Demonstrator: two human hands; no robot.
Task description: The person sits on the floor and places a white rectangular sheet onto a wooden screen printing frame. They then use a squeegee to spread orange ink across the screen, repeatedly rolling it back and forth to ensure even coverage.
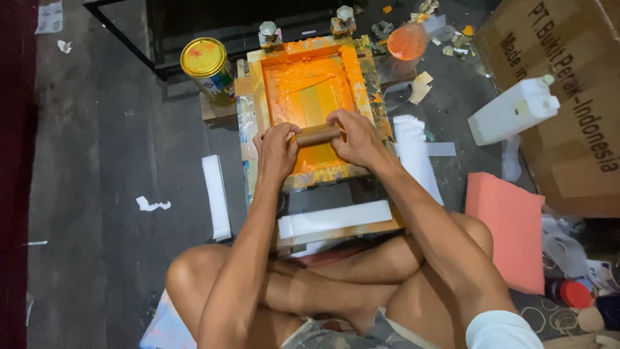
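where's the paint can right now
In the head view the paint can stands upper left, on the floor just left of the orange screen frame, beyond the left hand.

We are in a small printing workshop on a bare floor [110, 168]. An orange-stained print frame [310, 103] sits at twelve o'clock, a paint can [208, 68] at eleven, a cardboard box [568, 97] at two.
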